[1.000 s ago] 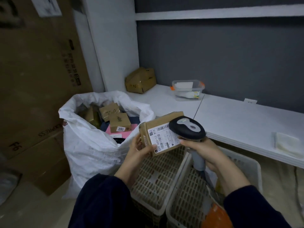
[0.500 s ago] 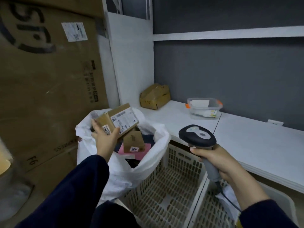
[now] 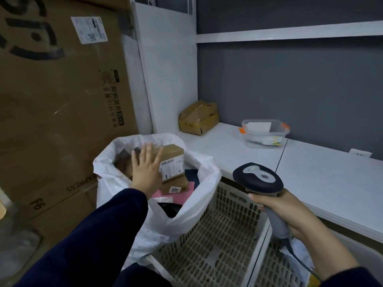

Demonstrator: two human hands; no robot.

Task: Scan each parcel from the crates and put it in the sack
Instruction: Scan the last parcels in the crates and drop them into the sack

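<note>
1. A matte white counter (image 3: 310, 183) runs from 12 to 3 o'clock of the view, flat, with one dark seam across it. Behind it is a dark grey wall (image 3: 290, 90), with a white shelf (image 3: 290, 34) at 1 o'clock.
2. From 9 to 11 o'clock stands a tall brown carton (image 3: 62, 100) with black print and a white label (image 3: 89, 30) near its top.
3. The sack (image 3: 116, 183) is white woven plastic, crinkled, its mouth open. It stands at 7 o'clock between the carton and the crates (image 3: 217, 245), touching the nearer one.
4. The parcel (image 3: 173, 162), a brown cardboard box with a white barcode label and handwriting, lies tilted on the pile in the sack's mouth. A smaller box (image 3: 175, 188) marked 2207 and a pink packet (image 3: 186, 195) lie at its 6 o'clock.
5. The left hand (image 3: 146, 170) covers the parcel's 9 o'clock side, fingers straight and spread, gripping nothing. Blur hides whether it touches.
6. At 4 o'clock the right hand (image 3: 290, 212) curls round the scanner (image 3: 258, 179) by its grey handle. The scanner's head is black and rounded, and its cable trails toward 5 o'clock.
7. The crates are cream plastic lattice, side by side at 5 to 6 o'clock. The right arm hides part of the farther one.
8. On the counter a crushed box (image 3: 199, 119) sits at 12 o'clock, and a clear tub (image 3: 265, 133) with orange clips at 1 o'clock.
</note>
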